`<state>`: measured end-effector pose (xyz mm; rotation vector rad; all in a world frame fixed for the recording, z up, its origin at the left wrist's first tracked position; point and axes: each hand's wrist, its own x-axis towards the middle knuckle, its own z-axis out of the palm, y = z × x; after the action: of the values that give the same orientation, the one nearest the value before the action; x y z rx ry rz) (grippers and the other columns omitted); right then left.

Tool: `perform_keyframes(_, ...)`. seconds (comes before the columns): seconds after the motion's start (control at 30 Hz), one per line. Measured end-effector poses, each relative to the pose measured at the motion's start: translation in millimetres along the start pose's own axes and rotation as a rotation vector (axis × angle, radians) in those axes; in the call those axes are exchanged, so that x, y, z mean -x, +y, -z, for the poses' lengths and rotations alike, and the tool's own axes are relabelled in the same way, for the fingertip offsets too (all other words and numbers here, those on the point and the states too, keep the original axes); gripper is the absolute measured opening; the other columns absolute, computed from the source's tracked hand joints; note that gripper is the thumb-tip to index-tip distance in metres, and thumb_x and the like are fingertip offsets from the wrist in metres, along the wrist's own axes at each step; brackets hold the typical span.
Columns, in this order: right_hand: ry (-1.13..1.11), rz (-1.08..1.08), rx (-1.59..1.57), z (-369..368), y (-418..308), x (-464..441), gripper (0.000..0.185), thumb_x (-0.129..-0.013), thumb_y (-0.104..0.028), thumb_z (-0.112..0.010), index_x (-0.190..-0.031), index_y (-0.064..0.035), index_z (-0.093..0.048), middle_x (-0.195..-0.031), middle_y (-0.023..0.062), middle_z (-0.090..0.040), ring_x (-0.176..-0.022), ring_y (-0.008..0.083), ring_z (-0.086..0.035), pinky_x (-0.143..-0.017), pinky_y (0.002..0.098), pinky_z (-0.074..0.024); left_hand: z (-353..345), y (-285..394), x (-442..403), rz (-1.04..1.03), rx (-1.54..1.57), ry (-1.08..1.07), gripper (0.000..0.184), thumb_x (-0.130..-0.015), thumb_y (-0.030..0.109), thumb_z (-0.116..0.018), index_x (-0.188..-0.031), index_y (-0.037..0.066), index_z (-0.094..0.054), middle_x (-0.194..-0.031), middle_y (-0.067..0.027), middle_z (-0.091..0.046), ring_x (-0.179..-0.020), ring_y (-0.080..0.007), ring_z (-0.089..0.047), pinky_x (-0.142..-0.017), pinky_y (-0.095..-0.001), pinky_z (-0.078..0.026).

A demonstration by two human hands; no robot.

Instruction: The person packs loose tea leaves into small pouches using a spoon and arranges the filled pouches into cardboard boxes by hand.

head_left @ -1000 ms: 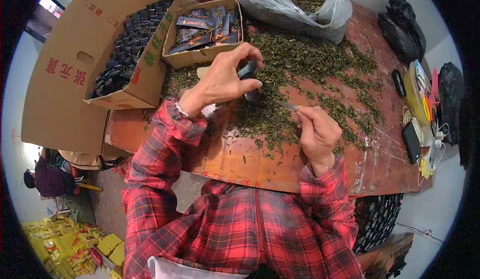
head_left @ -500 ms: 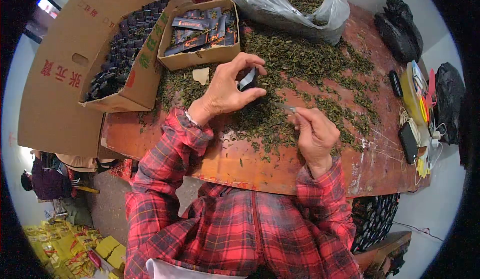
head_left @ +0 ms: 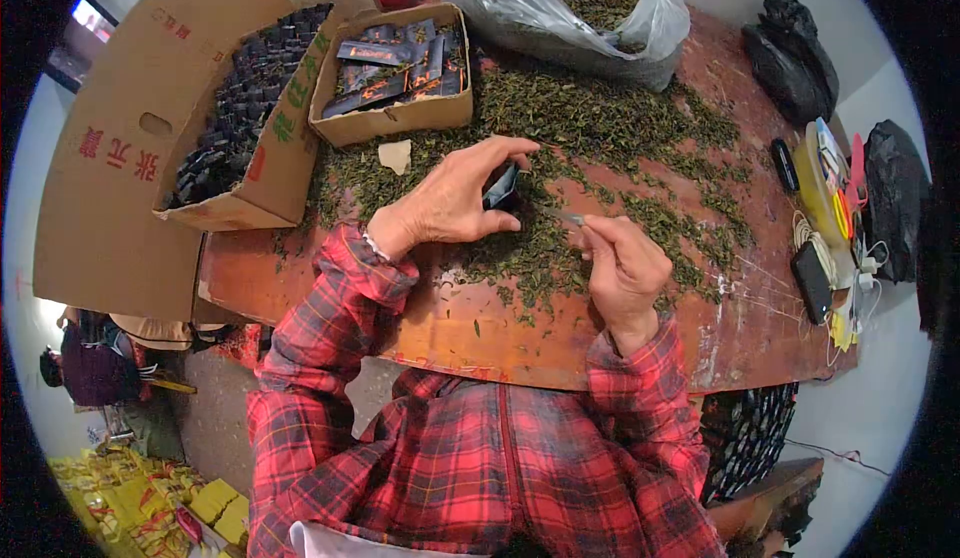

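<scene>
My left hand (head_left: 455, 198) is curved round a small dark packet (head_left: 501, 187), thumb and fingers on its sides, its mouth facing right. In my right hand (head_left: 628, 263) a thin light-coloured tool (head_left: 565, 216) is pinched between thumb and fingertips, its tip pointing left toward the packet, a short gap away. Loose dried leaves (head_left: 580, 108) lie spread under and beyond both hands. A small carton (head_left: 395, 120) of dark packets with orange print stands behind my left hand. A pale scrap (head_left: 395, 157) rests on the leaves beside that carton.
A large carton (head_left: 275, 198) full of dark packets stands at the left. At the back is a clear plastic bag (head_left: 655, 53) of leaves. Black bags (head_left: 793, 58), a phone (head_left: 811, 282) and cables line the right edge. Yellow packs (head_left: 130, 498) lie at lower left.
My left hand and the packet have moved slightly down toward me. The packet has turned within my fingers. My right hand with the tool has stayed almost in place.
</scene>
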<state>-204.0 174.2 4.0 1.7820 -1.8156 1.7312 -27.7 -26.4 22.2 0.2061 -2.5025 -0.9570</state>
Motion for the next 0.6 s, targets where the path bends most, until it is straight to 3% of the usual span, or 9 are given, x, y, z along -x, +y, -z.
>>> perform_keyframes(0.43, 0.002, 0.003, 0.022, 0.0, 1.3, 1.5, 0.02, -0.085, 0.012, -0.073, -0.1, -0.0007, -0.075, -0.08, 0.012, -0.073, -0.067, 0.0243, -0.072, -0.061, 0.0324, -0.0554, -3.2, 0.6, 2.3, 0.024, -0.121, -0.115, 0.085, -0.069, 0.001, -0.087, -0.147, 0.007, -0.053, -0.125, -0.0167, -0.063, -0.108, -0.0354, -0.066, -0.094, -0.045, -0.056)
perform_keyframes(0.6, 0.005, -0.002, 0.018, -0.6, 1.9, 2.5, 0.018, -0.085, 0.011, -0.074, -0.099, -0.0004, -0.075, -0.08, 0.012, -0.073, -0.068, 0.0244, -0.073, -0.061, 0.0321, -0.0556, -4.9, -2.7, 5.4, -0.053, -0.215, -0.091, 0.082, -0.069, 0.002, -0.087, -0.144, 0.005, -0.055, -0.127, -0.0181, -0.061, -0.115, -0.0394, -0.062, -0.101, -0.0461, -0.054)
